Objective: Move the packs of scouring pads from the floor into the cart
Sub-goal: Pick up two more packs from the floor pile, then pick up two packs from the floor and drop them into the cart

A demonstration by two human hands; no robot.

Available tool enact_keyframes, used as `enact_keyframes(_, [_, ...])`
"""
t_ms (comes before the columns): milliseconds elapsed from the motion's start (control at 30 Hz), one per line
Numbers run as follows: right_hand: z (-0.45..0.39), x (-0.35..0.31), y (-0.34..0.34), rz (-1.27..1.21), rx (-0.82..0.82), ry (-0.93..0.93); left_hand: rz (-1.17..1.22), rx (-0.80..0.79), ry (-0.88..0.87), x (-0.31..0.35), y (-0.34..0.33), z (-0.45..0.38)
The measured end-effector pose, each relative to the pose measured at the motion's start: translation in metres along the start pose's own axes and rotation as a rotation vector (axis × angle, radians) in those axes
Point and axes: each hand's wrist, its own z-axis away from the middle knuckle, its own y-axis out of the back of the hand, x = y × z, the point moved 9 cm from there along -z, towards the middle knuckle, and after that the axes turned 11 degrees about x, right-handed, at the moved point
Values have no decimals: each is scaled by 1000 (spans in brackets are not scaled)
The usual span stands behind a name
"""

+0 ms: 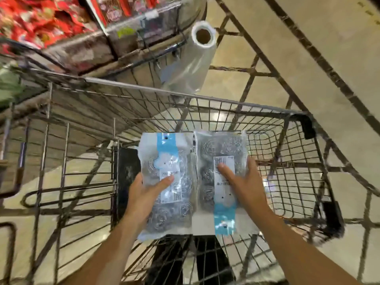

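Observation:
Two clear packs of steel scouring pads with blue and white labels hang side by side over the wire cart. My left hand grips the left pack from its left edge, thumb laid across the label. My right hand grips the right pack from its right edge, thumb on its white label. Both packs are inside the cart's rim, above its mesh bottom. The fingers under each pack are hidden.
A roll of clear plastic bags hangs beyond the cart's far rim. A display bin with red packets stands at the upper left. Another wire cart frame sits to the left. The beige floor spreads to the right.

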Motion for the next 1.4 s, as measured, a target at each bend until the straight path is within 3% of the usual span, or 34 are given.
enact_keyframes(333, [-74,123,-61,34,-57,-59,-81,131,26,-99,-72,-93])
enact_keyframes(567, [-75,144,-71,-36,-31,-35,-173,207,-11,-123,-68,-107])
enact_keyframes(833, [-68,136,-79,326,-19,48,-290,436,-66,-113,-56,-92])
enact_keyframes(1000, [-59,130,-76,611,-4,-26,-529,457,-121,-97,-53,-88])
enact_keyframes(1133, [-55,123,-61,672,7,-142,-741,422,-273,-67,-52,-76])
enact_keyframes(1200, [-50,105,-54,704,-5,-68,-905,345,-444,-46,-56,-59])
enact_keyframes(1300, [-33,63,-51,797,-72,184,-1088,231,-608,-15,-54,-28])
enact_keyframes(1400, [-7,13,-50,874,-167,429,-1198,238,-705,25,-38,4])
